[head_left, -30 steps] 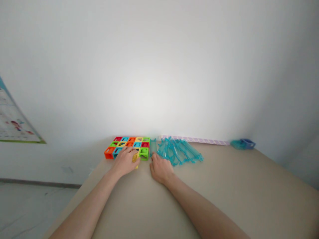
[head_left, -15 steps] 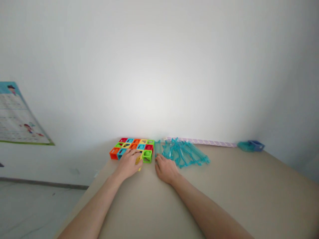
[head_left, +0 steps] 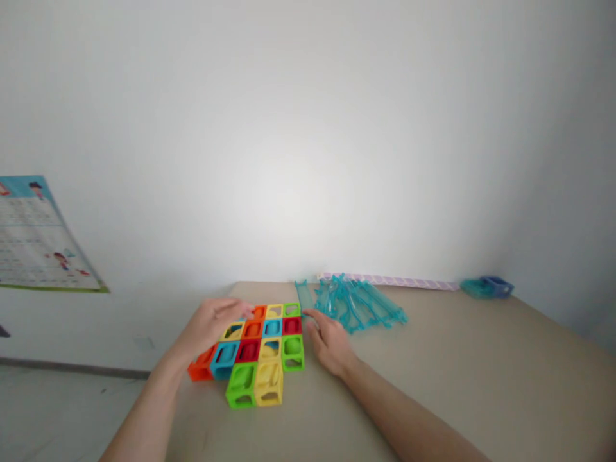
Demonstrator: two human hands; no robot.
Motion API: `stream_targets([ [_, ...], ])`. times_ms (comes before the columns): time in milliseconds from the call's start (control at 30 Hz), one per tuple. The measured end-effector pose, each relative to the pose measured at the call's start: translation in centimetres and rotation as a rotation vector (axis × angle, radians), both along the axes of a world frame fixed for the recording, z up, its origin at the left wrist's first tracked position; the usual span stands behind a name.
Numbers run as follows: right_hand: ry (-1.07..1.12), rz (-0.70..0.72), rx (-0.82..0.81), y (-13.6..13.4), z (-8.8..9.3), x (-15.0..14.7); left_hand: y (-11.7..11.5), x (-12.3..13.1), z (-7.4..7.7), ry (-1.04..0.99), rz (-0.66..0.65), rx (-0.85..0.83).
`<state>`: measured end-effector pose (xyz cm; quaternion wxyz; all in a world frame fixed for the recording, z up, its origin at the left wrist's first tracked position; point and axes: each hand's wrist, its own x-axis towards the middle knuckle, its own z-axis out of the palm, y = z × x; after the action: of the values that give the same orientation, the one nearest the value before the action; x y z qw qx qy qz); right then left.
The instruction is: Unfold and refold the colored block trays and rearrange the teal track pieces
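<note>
A flat block of joined coloured cubes [head_left: 253, 330] lies on the table, with a green and a yellow cube jutting out at its near edge. My left hand [head_left: 212, 324] is over the block's left back part, fingers stretched out and hiding some cubes. To the right of the block is my right hand [head_left: 332, 340], its fingers apart and the index fingertip near the block's right back corner. Just behind that fingertip lies a clear teal strip [head_left: 304, 297]. A pile of clear teal track pieces [head_left: 359, 303] spreads out behind my right hand.
The beige table [head_left: 462, 372] meets a white wall. A purple patterned strip [head_left: 399, 281] lies along the wall. At the far right stands a small blue box [head_left: 498, 287] beside a teal piece [head_left: 475, 288]. A poster [head_left: 45, 237] hangs at the left.
The block of cubes has come nearer, away from the wall. My left hand has moved left and no longer covers the near cubes. My right hand has shifted slightly right and nearer.
</note>
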<state>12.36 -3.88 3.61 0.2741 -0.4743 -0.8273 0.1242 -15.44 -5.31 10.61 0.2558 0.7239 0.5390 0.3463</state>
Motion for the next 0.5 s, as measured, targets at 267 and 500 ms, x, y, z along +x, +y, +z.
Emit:
stream_targets([
  [267, 0.212, 0.212, -0.078, -5.5, 0.2, 1.5, 3.9, -4.3, -6.1, -0.232, 0.169, -0.185],
  [500, 0.457, -0.016, -0.166, -4.4, -0.7, 2.9, 4.2, -2.0, -7.3, -0.294, -0.045, -0.254],
])
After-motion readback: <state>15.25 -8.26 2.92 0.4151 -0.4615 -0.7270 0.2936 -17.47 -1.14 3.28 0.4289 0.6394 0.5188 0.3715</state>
